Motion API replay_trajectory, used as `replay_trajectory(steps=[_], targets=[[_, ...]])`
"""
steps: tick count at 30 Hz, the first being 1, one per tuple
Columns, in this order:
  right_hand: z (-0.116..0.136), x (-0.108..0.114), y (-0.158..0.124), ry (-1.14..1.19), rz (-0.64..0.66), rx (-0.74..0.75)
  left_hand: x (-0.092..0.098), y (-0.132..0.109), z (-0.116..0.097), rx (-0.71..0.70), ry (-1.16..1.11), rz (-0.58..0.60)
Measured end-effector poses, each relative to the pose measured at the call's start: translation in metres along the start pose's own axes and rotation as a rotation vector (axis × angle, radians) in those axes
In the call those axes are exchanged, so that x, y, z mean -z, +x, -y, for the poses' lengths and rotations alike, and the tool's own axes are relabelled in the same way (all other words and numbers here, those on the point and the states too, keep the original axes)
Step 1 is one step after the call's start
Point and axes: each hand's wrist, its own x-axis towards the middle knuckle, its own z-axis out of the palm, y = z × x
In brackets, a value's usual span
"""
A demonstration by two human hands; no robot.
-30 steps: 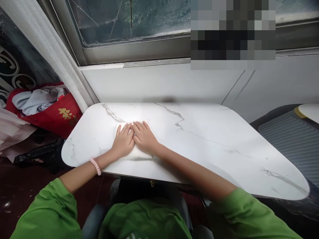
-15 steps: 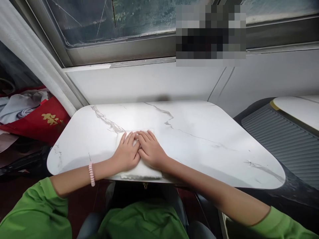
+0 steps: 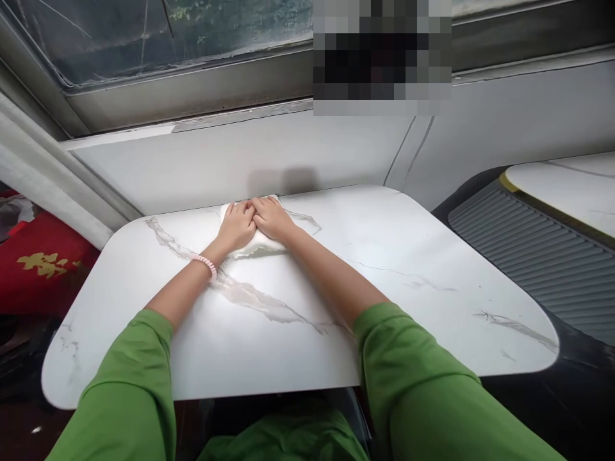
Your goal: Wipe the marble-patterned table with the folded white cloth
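Observation:
A folded white cloth (image 3: 262, 248) lies flat at the far edge of the white marble-patterned table (image 3: 408, 256). My left hand (image 3: 237, 228) rests palm down on its left part, fingers stretched out and slightly spread. Beside it, my right hand (image 3: 273, 222) presses flat on the cloth too, its fingers pointing away from me. The fingertips of the two hands meet and partly overlap near the middle. Both palms hide much of the cloth; its near edge and far corners show. Around my left wrist is a pink coiled band (image 3: 206, 266).
Behind the table stands a white wall panel (image 3: 202, 160) below a metal-framed window (image 3: 192, 83). A red bag with gold marks (image 3: 43, 262) is at the left, beside a pale post. To the right are a grey ribbed surface (image 3: 533, 256) and another white tabletop (image 3: 571, 192).
Both hands have slid the cloth away from me, from the near edge to the far edge of the table. My arms are now stretched out. The view has shifted a little.

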Motion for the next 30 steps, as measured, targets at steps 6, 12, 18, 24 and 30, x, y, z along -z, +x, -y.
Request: replay_trajectory(steps=[6, 12, 18, 24, 30], targets=[[-0.023, 0.0, 0.025, -0.017, -0.002, -0.042, -0.012, 0.033, 0.011, -0.002, 0.005, -0.039], [-0.024, 0.0, 0.022, 0.003, -0.024, -0.011, -0.013, 0.033, 0.01, 0.006, 0.003, -0.046], [-0.017, 0.009, -0.003, -0.005, -0.023, -0.002, -0.009, 0.014, -0.014, 0.035, 0.009, -0.021], [-0.005, 0.025, -0.058, 0.005, 0.009, -0.015, -0.003, -0.023, -0.063, 0.04, 0.002, 0.011], [0.011, 0.049, -0.139, -0.004, 0.021, -0.008, 0.003, -0.076, -0.13, 0.006, -0.013, 0.071]])
